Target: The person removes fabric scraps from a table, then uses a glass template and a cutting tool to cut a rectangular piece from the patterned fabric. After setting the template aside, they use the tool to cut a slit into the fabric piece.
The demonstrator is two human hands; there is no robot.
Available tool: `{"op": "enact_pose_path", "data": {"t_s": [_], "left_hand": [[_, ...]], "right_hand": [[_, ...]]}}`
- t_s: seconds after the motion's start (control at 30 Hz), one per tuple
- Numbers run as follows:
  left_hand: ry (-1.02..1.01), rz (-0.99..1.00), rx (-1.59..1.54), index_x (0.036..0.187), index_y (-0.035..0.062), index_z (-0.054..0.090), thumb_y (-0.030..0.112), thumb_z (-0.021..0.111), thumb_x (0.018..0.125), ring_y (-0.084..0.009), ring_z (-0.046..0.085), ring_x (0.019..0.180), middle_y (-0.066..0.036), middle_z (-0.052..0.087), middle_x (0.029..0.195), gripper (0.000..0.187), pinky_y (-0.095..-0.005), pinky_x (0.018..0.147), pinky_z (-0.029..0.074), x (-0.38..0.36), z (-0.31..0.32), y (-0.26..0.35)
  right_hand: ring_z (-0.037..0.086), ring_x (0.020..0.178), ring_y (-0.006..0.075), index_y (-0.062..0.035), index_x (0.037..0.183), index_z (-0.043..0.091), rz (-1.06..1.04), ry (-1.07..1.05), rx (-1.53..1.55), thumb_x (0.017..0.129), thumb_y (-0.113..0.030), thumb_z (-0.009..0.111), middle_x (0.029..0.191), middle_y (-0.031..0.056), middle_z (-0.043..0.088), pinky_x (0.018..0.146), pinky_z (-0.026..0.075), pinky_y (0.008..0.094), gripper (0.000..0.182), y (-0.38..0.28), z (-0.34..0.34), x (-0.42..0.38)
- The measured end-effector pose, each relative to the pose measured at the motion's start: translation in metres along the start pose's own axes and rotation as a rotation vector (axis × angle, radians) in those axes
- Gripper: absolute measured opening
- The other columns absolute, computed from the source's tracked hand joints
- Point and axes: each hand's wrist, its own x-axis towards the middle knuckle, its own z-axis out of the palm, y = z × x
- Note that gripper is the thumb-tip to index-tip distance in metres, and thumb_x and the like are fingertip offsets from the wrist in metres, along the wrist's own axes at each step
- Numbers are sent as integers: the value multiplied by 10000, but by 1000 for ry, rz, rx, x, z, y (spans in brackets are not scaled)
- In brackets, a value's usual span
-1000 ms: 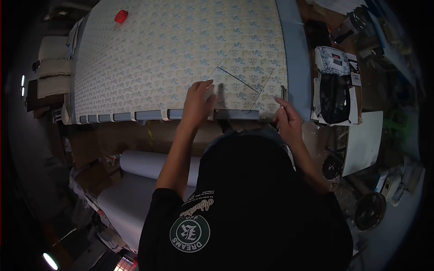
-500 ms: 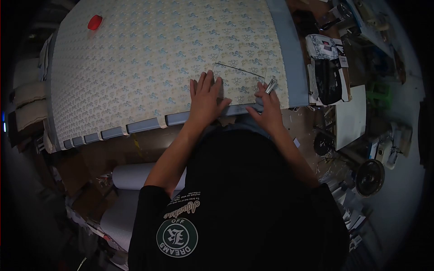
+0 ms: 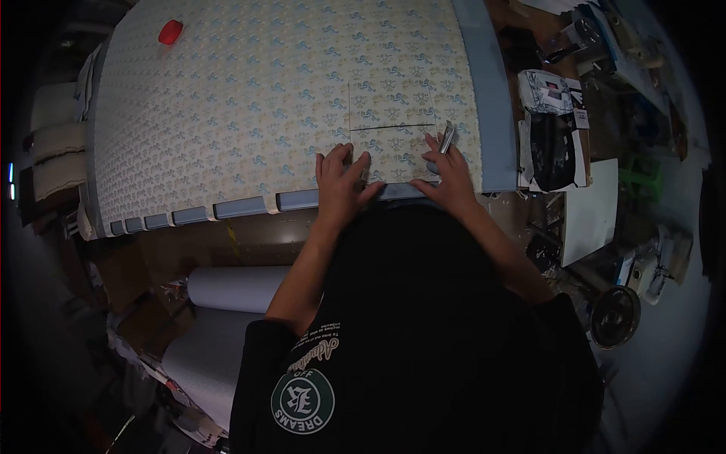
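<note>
Patterned cream fabric with small blue and tan figures covers the table. My left hand rests on it near the front edge, fingers spread, holding nothing. My right hand is to its right, with a metallic tool, perhaps a cutter or scissors, held by its fingers and pointing away from me. Beyond both hands a dark line crosses the fabric, with thin fainter lines running away from its two ends.
A red round object lies at the fabric's far left. On the right are a black pouch, a white patterned packet and a fan. Rolls of grey material lie below at the left.
The dark line, slanted before, now looks nearly level as the view has turned. Both hands sit slightly lower in the view, and the left fingers are more bent.
</note>
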Motion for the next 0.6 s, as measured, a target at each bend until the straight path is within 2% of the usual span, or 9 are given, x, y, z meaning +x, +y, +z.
{"op": "enact_pose_path", "data": {"t_s": [0.13, 0.2, 0.3, 0.4, 0.47, 0.6], "left_hand": [[12, 34, 19, 1246, 139, 686, 359, 905, 691, -344, 494, 1297, -158, 521, 1365, 636, -679, 1145, 264, 1, 1, -5], [-2, 38, -24, 1242, 147, 697, 385, 895, 698, -372, 469, 1340, -170, 517, 1391, 626, -689, 1149, 248, 2, 0, -7], [29, 58, 95, 1239, 149, 709, 420, 875, 714, -412, 418, 1404, -192, 504, 1444, 613, -701, 1155, 223, 1, 1, -3], [27, 73, 101, 1238, 150, 716, 436, 856, 731, -439, 370, 1447, -207, 481, 1499, 598, -715, 1158, 195, 1, 5, -7], [24, 80, 98, 1237, 149, 715, 442, 854, 733, -434, 372, 1447, -203, 479, 1507, 598, -717, 1157, 192, 2, 8, -8], [15, 94, 74, 1230, 146, 715, 444, 849, 740, -425, 382, 1443, -189, 482, 1512, 588, -714, 1161, 186, -1, 8, -10]], "right_hand": [[424, 1437, 398, -79, 1136, 579, -25, 44, -10, 729, -234, 912, 1509, 162, 532, 1148, 399, 475, 548, 2, 2, -2], [427, 1435, 397, -80, 1136, 579, -31, 54, -20, 729, -237, 912, 1506, 162, 535, 1146, 402, 470, 549, 3, 3, -2], [402, 1454, 403, -83, 1146, 578, -7, 37, 5, 754, -247, 893, 1522, 162, 516, 1163, 372, 496, 529, 1, 5, -4], [383, 1465, 411, -81, 1169, 571, -61, 75, -148, 788, -264, 861, 1548, 164, 483, 1187, 320, 534, 513, -3, 8, -8], [360, 1477, 413, -81, 1194, 564, -42, 103, -130, 805, -279, 839, 1570, 167, 453, 1206, 270, 558, 515, -4, 15, -12], [346, 1486, 410, -82, 1208, 562, 6, 83, -120, 811, -289, 832, 1571, 169, 450, 1213, 261, 550, 523, -6, 14, -13]]}}
